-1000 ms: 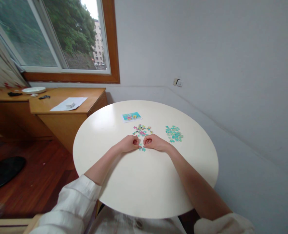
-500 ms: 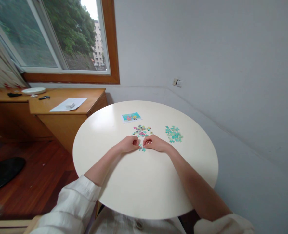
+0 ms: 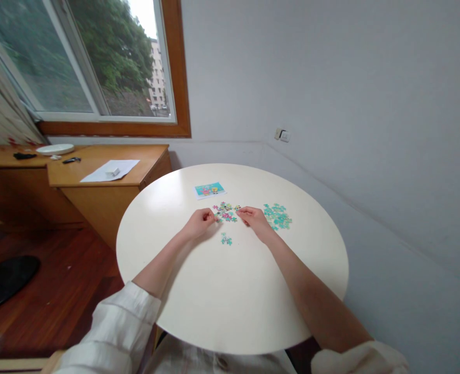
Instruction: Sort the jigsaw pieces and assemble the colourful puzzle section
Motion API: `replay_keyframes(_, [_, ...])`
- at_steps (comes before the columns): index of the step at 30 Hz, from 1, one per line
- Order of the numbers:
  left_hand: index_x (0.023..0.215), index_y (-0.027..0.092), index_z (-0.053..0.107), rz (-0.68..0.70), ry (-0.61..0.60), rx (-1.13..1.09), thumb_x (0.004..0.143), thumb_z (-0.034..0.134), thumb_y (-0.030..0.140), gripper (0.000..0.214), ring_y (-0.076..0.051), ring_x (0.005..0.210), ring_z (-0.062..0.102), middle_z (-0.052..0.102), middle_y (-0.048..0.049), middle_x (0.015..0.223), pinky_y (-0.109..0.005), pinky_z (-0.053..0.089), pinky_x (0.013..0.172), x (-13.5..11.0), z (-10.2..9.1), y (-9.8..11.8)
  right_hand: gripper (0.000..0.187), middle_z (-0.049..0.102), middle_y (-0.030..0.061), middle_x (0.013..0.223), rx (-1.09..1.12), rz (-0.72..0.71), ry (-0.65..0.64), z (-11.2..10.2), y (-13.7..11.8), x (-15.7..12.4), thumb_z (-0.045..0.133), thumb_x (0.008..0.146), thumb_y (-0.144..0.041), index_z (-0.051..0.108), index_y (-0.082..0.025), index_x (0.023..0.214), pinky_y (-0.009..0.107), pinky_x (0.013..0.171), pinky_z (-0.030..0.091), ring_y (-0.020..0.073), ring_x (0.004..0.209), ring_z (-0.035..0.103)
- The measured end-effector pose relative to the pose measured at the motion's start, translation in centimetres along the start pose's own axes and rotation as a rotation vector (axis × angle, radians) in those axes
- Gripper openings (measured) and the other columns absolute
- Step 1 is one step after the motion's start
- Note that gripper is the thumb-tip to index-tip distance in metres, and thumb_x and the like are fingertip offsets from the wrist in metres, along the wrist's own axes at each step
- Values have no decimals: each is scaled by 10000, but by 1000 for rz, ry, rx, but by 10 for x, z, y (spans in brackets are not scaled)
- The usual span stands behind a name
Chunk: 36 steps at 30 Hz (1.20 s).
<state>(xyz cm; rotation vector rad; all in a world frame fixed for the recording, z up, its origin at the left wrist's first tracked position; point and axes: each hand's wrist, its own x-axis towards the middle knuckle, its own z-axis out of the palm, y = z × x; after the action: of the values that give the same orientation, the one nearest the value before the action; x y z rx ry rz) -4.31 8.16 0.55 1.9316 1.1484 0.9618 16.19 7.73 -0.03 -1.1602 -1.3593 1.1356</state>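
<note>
On the round cream table [image 3: 230, 296] lies a multicoloured heap of puzzle pieces [image 3: 226, 211]. My left hand [image 3: 200, 222] rests at the heap's left edge with its fingers curled in a pinch. My right hand [image 3: 254, 219] touches the heap's right edge, fingers bent down onto the pieces. What either hand pinches is too small to name. A small joined teal cluster [image 3: 226, 239] lies alone between my wrists, nearer to me. A teal pile of pieces [image 3: 277, 215] sits right of my right hand. A reference picture card [image 3: 210, 189] lies beyond the heap.
A wooden desk [image 3: 97, 179] stands at the left under the window, bearing a sheet of paper [image 3: 110, 169], a white plate [image 3: 54, 149] and small dark items. A grey wall with a socket [image 3: 282, 135] runs behind the table. The wooden floor at the left holds a black round object [image 3: 4, 278].
Both hands left the small teal cluster and moved away from me to the multicoloured heap. The cluster now lies uncovered on the table.
</note>
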Motion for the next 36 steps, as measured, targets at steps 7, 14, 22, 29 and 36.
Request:
replay_keyframes(7, [655,163,474,-128,326,-93,703,438,315,164,-70,452,312,343,64,478,-203,240,459,7,-9,-6,253,495,-13,566,-115,7,153,-5,12,8,532,677,-359,590,-151,808,236,469,308,92,484,395])
replay_keyframes(14, [727,159,512,-146,334,-44,656,353,198,179,-91,479,363,413,47,515,-214,290,490,6,-7,-4,292,591,77,1055,-851,-352,110,3,15,0,386,802,-173,611,-201,986,340,874,353,186,1000,483])
replay_keyframes(22, [693,154,526,-147,268,97,631,343,143,194,-117,574,437,467,21,556,-226,319,551,4,-4,-5,335,498,53,1246,-1099,-330,-103,8,18,0,348,853,-199,537,-253,1125,414,933,247,186,1180,384])
replay_keyframes(29, [700,151,549,-132,227,186,652,367,123,191,-126,618,477,528,4,610,-233,355,590,2,-1,-6,310,508,59,1223,-1126,-285,-69,9,14,-2,367,856,-243,556,-262,1101,413,937,223,194,1145,411])
replay_keyframes(36, [775,142,602,-111,221,277,684,404,144,218,-149,705,527,599,-57,782,-263,400,687,3,1,-9,303,506,78,1195,-1128,-280,-48,10,13,-4,393,848,-264,555,-256,1104,407,939,222,198,1107,429])
